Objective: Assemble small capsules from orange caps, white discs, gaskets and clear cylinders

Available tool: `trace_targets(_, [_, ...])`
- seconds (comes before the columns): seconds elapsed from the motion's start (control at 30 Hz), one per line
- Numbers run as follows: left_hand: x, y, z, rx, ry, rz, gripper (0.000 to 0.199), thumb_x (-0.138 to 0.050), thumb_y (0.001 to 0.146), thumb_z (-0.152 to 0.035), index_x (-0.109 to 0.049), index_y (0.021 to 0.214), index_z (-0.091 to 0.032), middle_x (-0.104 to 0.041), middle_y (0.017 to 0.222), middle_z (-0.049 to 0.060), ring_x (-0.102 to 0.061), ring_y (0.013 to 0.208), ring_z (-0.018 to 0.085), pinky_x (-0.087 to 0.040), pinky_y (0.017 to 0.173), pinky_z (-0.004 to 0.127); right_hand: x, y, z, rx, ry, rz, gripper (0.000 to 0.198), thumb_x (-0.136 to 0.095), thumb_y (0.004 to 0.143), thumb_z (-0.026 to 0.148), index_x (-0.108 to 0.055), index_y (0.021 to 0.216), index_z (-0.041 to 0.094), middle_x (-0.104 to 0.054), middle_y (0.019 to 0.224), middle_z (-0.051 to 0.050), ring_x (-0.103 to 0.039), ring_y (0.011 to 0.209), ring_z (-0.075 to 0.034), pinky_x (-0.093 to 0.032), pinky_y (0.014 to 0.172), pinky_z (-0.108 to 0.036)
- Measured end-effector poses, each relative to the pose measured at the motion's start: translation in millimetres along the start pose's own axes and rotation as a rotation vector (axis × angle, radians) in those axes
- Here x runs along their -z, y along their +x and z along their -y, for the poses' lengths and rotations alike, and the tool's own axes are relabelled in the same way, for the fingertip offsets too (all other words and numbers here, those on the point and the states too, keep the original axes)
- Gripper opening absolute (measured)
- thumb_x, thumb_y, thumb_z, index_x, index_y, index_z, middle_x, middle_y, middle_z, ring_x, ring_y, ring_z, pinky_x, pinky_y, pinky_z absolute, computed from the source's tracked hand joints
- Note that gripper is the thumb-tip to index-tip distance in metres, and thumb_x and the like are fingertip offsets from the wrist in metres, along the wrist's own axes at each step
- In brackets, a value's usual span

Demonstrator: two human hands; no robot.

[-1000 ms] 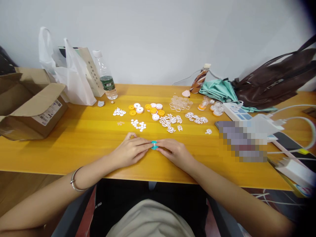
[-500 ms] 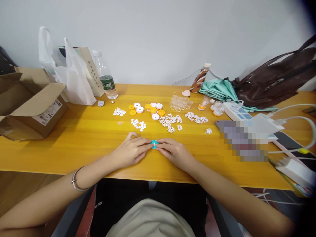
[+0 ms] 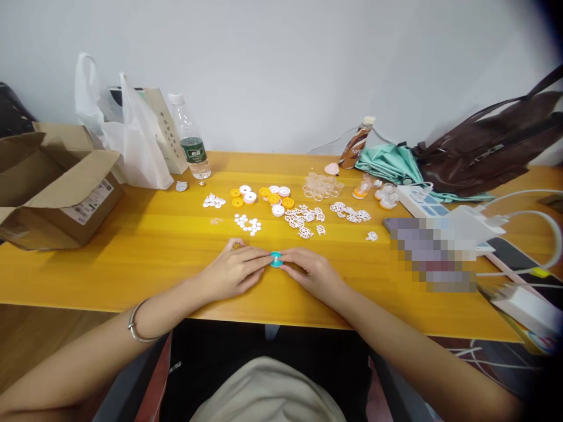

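You pinch the small teal disc (image 3: 275, 259) between the fingertips of your left hand (image 3: 233, 271) and right hand (image 3: 308, 271), apparently pressing it together; next, seat it squarely.

head view, forward and down; near table (image 3: 132, 258) edge

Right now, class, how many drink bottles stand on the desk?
2. A clear water bottle stands at the back left beside the white plastic bag; a brown drink bottle leans at the back right by the teal cloth.
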State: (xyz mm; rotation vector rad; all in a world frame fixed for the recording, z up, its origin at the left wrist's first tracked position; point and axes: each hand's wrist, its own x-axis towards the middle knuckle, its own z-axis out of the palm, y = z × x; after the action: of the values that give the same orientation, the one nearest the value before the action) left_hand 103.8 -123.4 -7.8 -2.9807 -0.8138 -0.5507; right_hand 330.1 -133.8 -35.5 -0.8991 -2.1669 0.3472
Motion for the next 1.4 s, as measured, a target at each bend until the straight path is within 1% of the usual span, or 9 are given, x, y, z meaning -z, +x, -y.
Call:
trace_targets(0.13, [7, -2, 6, 0.072, 0.008, -0.074, 0.029, -0.042, 0.091, -0.024, -0.055, 0.117, -0.022, -0.062, 0.116, 0.007, -0.057, 0.103, 0.016, -0.031, 0.087, 0.033, 2, 1, 2, -0.043, 0.038, 0.008, 0.018, -0.056, 0.083, 0.018, -0.062, 0.099, 0.022, -0.069, 0.098, -0.004, -0.064, 0.092, -0.015, -0.052, 0.084, -0.029])
trace_targets(0.23, [17, 0, 27, 0.207, 0.082, -0.118, 0.026, -0.043, 0.09, -0.023, -0.059, 0.11, -0.022, -0.064, 0.11, 0.006, -0.058, 0.1, 0.018, -0.034, 0.086, 0.033, 3, 1, 3, -0.09, 0.043, 0.009, 0.018, -0.057, 0.082, 0.02, -0.062, 0.099, 0.023, -0.068, 0.099, -0.004, -0.064, 0.092, -0.016, -0.052, 0.084, -0.031])
trace_targets(0.3, [24, 5, 50, 0.289, 0.104, -0.099, 0.024, -0.044, 0.088, -0.025, -0.062, 0.105, -0.021, -0.065, 0.106, 0.006, -0.059, 0.097, 0.02, -0.037, 0.083, 0.033, 3, 1, 3, -0.107, 0.041, 0.012, 0.018, -0.058, 0.081, 0.022, -0.062, 0.099, 0.024, -0.068, 0.099, -0.004, -0.064, 0.092, -0.017, -0.052, 0.084, -0.032])
trace_targets(0.43, [29, 21, 97, 0.295, 0.087, 0.017, 0.026, -0.043, 0.086, -0.021, -0.066, 0.097, -0.016, -0.066, 0.094, 0.008, -0.06, 0.089, 0.021, -0.043, 0.079, 0.032, 3, 1, 2, -0.117, 0.041, 0.012, 0.02, -0.061, 0.079, 0.023, -0.061, 0.1, 0.022, -0.067, 0.099, -0.006, -0.063, 0.094, -0.018, -0.051, 0.084, -0.033])
trace_targets(0.57, [19, 32, 121, 0.33, 0.047, 0.086, 0.026, -0.044, 0.085, -0.02, -0.067, 0.097, -0.019, -0.066, 0.094, 0.007, -0.061, 0.085, 0.019, -0.045, 0.077, 0.03, 5, 3, 3, -0.119, 0.052, 0.034, 0.021, -0.061, 0.079, 0.023, -0.06, 0.099, 0.022, -0.066, 0.099, -0.006, -0.062, 0.093, -0.018, -0.05, 0.084, -0.034])
trace_targets(0.7, [8, 32, 124, 0.302, 0.005, 0.055, 0.024, -0.046, 0.084, -0.02, -0.068, 0.092, -0.018, -0.066, 0.095, 0.007, -0.061, 0.085, 0.018, -0.046, 0.078, 0.028, 6, 5, 3, -0.123, 0.043, 0.047, 0.022, -0.063, 0.078, 0.025, -0.06, 0.099, 0.021, -0.065, 0.098, -0.007, -0.061, 0.093, -0.02, -0.05, 0.084, -0.036])
trace_targets(0.87, [7, 31, 120, 0.287, 0.053, 0.033, 0.024, -0.045, 0.085, -0.018, -0.069, 0.088, -0.016, -0.065, 0.09, 0.008, -0.061, 0.081, 0.018, -0.046, 0.075, 0.028, 6, 6, 3, -0.131, 0.021, 0.052, 0.024, -0.063, 0.078, 0.028, -0.06, 0.1, 0.021, -0.063, 0.096, -0.007, -0.059, 0.091, -0.02, -0.049, 0.083, -0.037])
trace_targets(1.17, [9, 33, 116, 0.238, 0.207, 0.124, 0.023, -0.044, 0.086, -0.02, -0.067, 0.085, -0.015, -0.065, 0.082, 0.008, -0.06, 0.074, 0.017, -0.044, 0.067, 0.027, 7, 8, 5, -0.131, 0.026, 0.085, 0.024, -0.063, 0.078, 0.027, -0.06, 0.1, 0.019, -0.062, 0.094, -0.008, -0.058, 0.089, -0.019, -0.048, 0.082, -0.036])
trace_targets(1.4, [0, 31, 123, 0.282, 0.172, 0.016, 0.02, -0.047, 0.081, -0.015, -0.066, 0.085, -0.015, -0.066, 0.083, 0.007, -0.06, 0.075, 0.017, -0.044, 0.069, 0.026, 4, 8, 3, -0.132, -0.002, 0.082, 0.03, -0.063, 0.078, 0.031, -0.059, 0.106, 0.022, -0.06, 0.097, -0.008, -0.058, 0.091, -0.02, -0.049, 0.083, -0.038])
